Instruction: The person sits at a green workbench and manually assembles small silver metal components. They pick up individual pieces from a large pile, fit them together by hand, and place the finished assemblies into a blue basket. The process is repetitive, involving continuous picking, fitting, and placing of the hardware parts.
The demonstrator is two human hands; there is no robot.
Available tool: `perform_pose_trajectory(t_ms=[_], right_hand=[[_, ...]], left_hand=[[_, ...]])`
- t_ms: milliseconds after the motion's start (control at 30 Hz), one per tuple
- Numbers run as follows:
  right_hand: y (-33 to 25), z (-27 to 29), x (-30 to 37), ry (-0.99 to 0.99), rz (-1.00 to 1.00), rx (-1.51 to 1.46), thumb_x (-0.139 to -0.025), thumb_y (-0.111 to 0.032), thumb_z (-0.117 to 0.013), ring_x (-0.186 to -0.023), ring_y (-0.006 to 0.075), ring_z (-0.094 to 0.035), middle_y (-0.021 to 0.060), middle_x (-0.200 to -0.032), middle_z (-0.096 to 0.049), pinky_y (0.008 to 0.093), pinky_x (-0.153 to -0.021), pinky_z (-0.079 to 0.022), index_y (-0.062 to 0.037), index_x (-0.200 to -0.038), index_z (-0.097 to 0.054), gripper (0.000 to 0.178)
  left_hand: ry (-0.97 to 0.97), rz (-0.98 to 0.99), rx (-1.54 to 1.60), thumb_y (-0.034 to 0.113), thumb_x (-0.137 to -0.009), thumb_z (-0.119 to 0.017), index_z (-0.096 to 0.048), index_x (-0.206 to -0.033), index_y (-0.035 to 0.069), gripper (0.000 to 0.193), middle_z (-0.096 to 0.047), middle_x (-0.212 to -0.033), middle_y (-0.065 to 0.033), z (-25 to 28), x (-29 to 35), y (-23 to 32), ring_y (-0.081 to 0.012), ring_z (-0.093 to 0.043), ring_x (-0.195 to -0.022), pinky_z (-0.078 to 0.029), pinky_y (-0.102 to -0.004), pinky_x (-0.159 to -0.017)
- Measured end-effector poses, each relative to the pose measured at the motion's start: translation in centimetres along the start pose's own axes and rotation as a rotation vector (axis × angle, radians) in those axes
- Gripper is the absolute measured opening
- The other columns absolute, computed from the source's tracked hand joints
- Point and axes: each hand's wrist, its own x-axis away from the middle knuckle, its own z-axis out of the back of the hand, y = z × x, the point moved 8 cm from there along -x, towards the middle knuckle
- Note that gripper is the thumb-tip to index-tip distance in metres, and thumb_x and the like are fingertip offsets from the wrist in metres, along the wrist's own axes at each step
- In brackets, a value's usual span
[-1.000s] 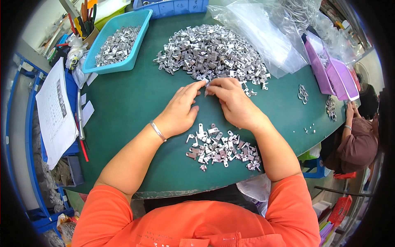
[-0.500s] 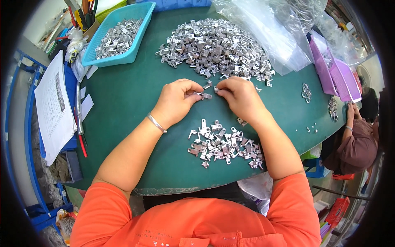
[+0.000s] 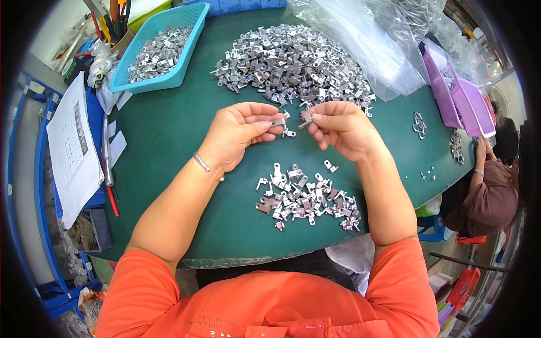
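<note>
Between thumb and fingers, my left hand (image 3: pixel 239 132) pinches a small bent metal bracket (image 3: pixel 278 122). My right hand (image 3: pixel 344 128) holds another metal bracket (image 3: pixel 306 120), tilted, by its end. The two hands face each other with a narrow gap between them, off the tabletop. Just below that gap a loose bracket (image 3: pixel 289 133) lies on the green table (image 3: pixel 225 225). Beyond the hands rises a large heap of brackets (image 3: pixel 290 62). Nearer to me, between my forearms, a smaller spread of brackets (image 3: pixel 309 197) covers part of the table.
A turquoise basket (image 3: pixel 189 56) of metal parts stands at the far left, near papers (image 3: pixel 76 146). Clear plastic bags (image 3: pixel 372 50) lie at the far right beside purple baskets (image 3: pixel 470 104). Linked metal rings (image 3: pixel 419 125) rest on the right. Another person (image 3: pixel 487 197) sits at the right edge.
Both hands have lifted slightly and turned, so the pinched brackets now show more plainly. My right hand has turned palm inward, uncovering a loose bracket below it.
</note>
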Motion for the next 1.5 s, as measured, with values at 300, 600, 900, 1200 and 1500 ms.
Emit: perform_pose_trajectory(t_ms=[300,600,900,1200,1500], right_hand=[[-1.8,-3.3,1.2,0.071,0.531,1.129,-0.080,-0.006,-0.064,-0.077,0.0273,-0.062,0.0119,-0.082,-0.062,0.0354,-0.068,-0.050,-0.0014,-0.088,-0.066,0.010],[-1.4,-3.3,0.6,0.078,0.592,1.175,-0.077,-0.011,-0.067,-0.083,0.0321,-0.059,0.0129,-0.087,-0.058,0.0390,-0.073,-0.049,-0.0038,-0.090,-0.064,0.015],[-0.7,-2.3,-0.2,-0.001,0.280,0.712,-0.077,0.002,-0.065,-0.070,0.0127,-0.062,0.0061,-0.076,-0.064,0.0270,-0.065,-0.051,0.0015,-0.089,-0.064,0.012],[-3.0,-4.6,2.0,-0.216,0.623,0.902,-0.073,0.002,-0.067,-0.075,0.0144,-0.061,0.0059,-0.084,-0.066,0.0266,-0.064,-0.048,-0.0040,-0.086,-0.068,0.015],[-4.2,-1.3,1.6,0.299,0.711,1.305,-0.075,-0.002,-0.067,-0.084,0.0266,-0.060,0.0092,-0.088,-0.060,0.0355,-0.074,-0.049,-0.0041,-0.095,-0.066,0.020]], left_hand=[[-0.035,-0.030,0.067,-0.003,-0.082,-0.065,-0.058,-0.104,-0.001,0.023,-0.066,-0.097,-0.0142,-0.2,-0.1,0.0,-0.0234,-0.067,-0.089,-0.057,-0.0288,-0.076],[-0.146,-0.050,0.017,-0.002,-0.080,-0.066,-0.060,-0.097,-0.001,0.018,-0.067,-0.091,-0.0134,-0.3,0.2,0.5,-0.0182,-0.066,-0.076,-0.055,-0.0269,-0.066],[-0.035,-0.699,-1.200,-0.001,-0.075,-0.065,-0.055,-0.125,0.006,0.051,-0.054,-0.120,-0.0092,-3.4,1.3,2.5,-0.0241,-0.056,-0.097,-0.046,-0.0299,-0.083],[-0.058,-0.493,-1.047,-0.002,-0.071,-0.070,-0.062,-0.091,0.004,0.023,-0.059,-0.095,-0.0081,-2.3,0.7,1.7,-0.0189,-0.060,-0.073,-0.048,-0.0292,-0.067],[0.058,-0.050,-0.236,0.000,-0.085,-0.063,-0.064,-0.104,-0.005,0.020,-0.067,-0.096,-0.0110,0.2,-0.4,-0.5,-0.0141,-0.065,-0.085,-0.053,-0.0254,-0.076]])
